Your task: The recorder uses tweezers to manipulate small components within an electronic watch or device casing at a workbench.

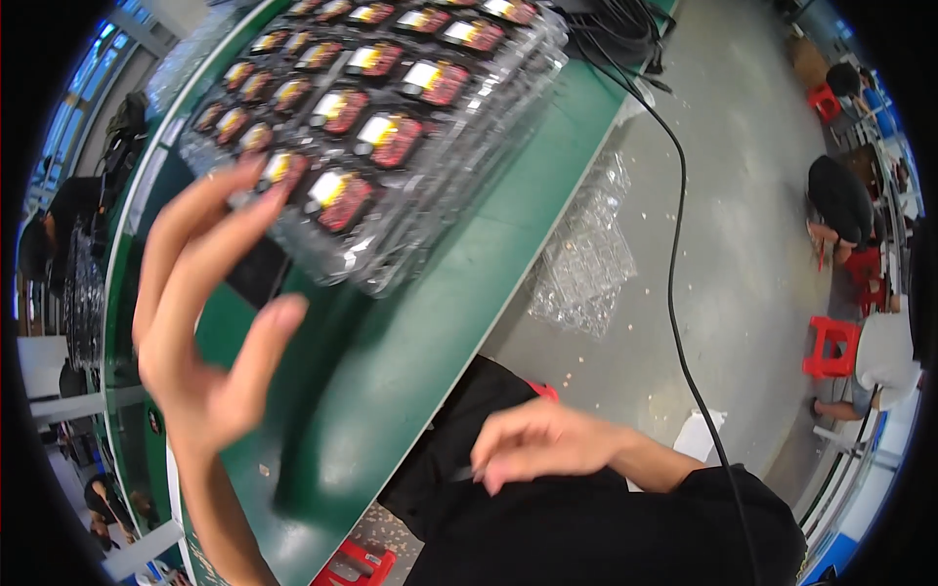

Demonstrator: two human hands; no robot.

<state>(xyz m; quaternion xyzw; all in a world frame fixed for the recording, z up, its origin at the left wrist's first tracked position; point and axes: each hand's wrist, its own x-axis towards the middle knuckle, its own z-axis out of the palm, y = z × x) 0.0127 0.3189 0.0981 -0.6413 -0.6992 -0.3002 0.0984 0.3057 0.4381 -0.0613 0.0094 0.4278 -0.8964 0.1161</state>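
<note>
My left hand (210, 322) reaches over the near left corner of a stack of clear plastic trays (352, 259). Its thumb stands well apart from the fingers, and nothing shows between them. The fingertips overlap the edge of a small black piece with a white, yellow and red face (283, 171); whether they touch it I cannot tell. Several like pieces, such as a larger one (340, 200), sit in rows in the top tray's pockets. Over my lap, off the bench edge, my right hand (547, 444) has its fingers curled together; something tiny may be at their tips, but blur hides it.
The trays rest on a green bench (440, 303) with a slanting edge. A black cable (674, 244) hangs down across the right side from a coiled bundle (611, 29). Clear plastic packaging (586, 254) lies on the floor. Red stools (831, 347) and seated people are farther right.
</note>
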